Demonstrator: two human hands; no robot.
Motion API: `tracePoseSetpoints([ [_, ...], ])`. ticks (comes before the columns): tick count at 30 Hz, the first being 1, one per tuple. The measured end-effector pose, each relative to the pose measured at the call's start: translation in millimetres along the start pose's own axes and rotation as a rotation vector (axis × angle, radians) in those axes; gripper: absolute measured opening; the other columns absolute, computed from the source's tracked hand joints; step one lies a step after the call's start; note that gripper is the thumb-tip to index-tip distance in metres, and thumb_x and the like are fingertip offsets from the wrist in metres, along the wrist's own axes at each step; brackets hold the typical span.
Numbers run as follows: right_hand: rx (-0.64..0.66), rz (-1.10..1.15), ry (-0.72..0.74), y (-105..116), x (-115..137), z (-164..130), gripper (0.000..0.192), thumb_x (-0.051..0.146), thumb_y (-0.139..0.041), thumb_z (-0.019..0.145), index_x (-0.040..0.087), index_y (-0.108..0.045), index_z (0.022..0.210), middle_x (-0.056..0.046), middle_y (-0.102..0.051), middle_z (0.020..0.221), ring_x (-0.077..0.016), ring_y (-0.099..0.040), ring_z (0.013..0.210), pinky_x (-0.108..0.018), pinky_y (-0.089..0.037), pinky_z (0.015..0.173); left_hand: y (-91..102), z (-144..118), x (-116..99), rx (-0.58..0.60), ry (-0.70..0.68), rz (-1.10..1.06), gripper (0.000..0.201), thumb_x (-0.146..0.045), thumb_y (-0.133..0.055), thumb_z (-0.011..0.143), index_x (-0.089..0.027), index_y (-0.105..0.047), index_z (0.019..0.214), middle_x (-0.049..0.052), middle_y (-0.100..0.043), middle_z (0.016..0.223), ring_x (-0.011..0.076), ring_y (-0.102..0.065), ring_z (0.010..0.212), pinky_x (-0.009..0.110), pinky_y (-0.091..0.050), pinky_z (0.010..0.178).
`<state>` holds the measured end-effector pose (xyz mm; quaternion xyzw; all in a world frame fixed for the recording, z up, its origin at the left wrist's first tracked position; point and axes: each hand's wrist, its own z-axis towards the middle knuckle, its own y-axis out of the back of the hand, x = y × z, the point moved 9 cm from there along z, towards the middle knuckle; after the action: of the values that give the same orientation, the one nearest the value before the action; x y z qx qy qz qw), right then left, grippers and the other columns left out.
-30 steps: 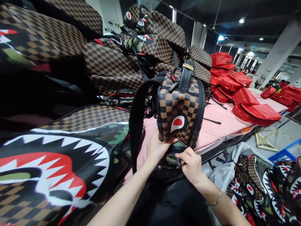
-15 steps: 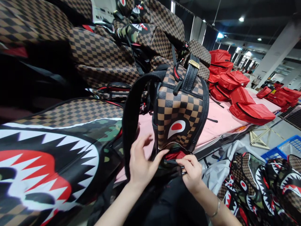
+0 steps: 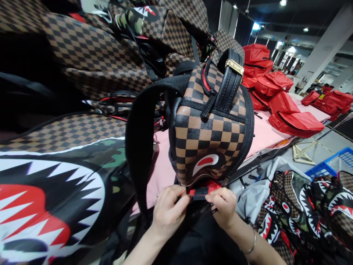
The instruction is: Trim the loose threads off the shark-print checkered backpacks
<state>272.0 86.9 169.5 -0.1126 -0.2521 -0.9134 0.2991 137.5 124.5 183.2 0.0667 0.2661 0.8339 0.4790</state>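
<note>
The left hand [image 3: 168,211] is now joining the right hand [image 3: 224,208], both pinching the backpack [image 3: 211,125]'s red-lined near edge, risking it tipping off the table [image 3: 261,136].

A long worktop covered in pale pink cloth [image 3: 264,134] runs away to the right under a dark ceiling [image 3: 303,14] set with small round white lamps [image 3: 282,3]. A thick white square pillar [image 3: 321,49] rises at the right, and bright daylight comes through windows [image 3: 288,60] far behind it. The grey concrete floor [image 3: 325,141] shows beside the worktop, with a pale wooden frame [image 3: 303,156] lying on it and a blue plastic crate [image 3: 335,163] near the right edge. A white wall panel [image 3: 224,16] stands at the back.
</note>
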Motion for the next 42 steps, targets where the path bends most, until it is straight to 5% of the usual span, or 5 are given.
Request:
tracePoseSetpoints([
  [7,0.093,-0.061,0.024,-8,0,5,0.022,0.020,-0.048,0.086,0.021,-0.064,0.070,0.001,-0.061,0.063,-0.0080,-0.057,0.058,-0.018,-0.042,0.054,3.5,6,12,-0.012,0.053,-0.001,0.016,-0.002,-0.058,0.070,-0.017,-0.054,0.064,0.004,-0.054,0.070,0.0142,-0.052,0.068,0.025,-0.045,0.060],
  [15,0.097,-0.155,0.061,-21,15,22,0.022,0.015,-0.047,0.086,0.023,-0.067,0.082,-0.001,-0.062,0.074,-0.0078,-0.053,0.059,-0.020,-0.039,0.055,11.2,30,23,0.301,0.213,-0.121,0.016,-0.019,-0.048,0.080,-0.020,-0.062,0.087,0.004,-0.064,0.083,0.0149,-0.061,0.073,0.023,-0.050,0.064],
  [23,-0.021,-0.098,0.098,-21,17,16,0.019,0.016,-0.053,0.084,0.022,-0.067,0.072,0.000,-0.062,0.067,-0.0086,-0.050,0.054,-0.024,-0.035,0.051,-44.2,44,40,1.023,0.324,0.095,0.033,-0.012,-0.045,0.066,-0.028,-0.066,0.085,0.002,-0.071,0.085,0.0221,-0.066,0.076,0.027,-0.047,0.059],
  [30,0.026,-0.112,0.088,-27,13,14,0.025,0.018,-0.050,0.086,0.023,-0.067,0.068,-0.001,-0.061,0.067,-0.0088,-0.051,0.056,-0.024,-0.035,0.053,-51.6,51,37,1.156,0.239,0.238,0.016,-0.015,-0.052,0.058,-0.021,-0.064,0.064,0.004,-0.062,0.056,0.0223,-0.061,0.055,0.025,-0.035,0.046],
  [42,0.053,-0.095,0.097,-18,15,19,0.019,0.013,-0.051,0.084,0.021,-0.068,0.082,-0.001,-0.062,0.070,-0.0079,-0.055,0.058,-0.019,-0.041,0.054,-44.3,40,28,1.058,0.102,0.308,0.020,-0.011,-0.046,0.071,-0.021,-0.059,0.083,0.003,-0.068,0.082,0.0238,-0.065,0.070,0.029,-0.038,0.051],
])
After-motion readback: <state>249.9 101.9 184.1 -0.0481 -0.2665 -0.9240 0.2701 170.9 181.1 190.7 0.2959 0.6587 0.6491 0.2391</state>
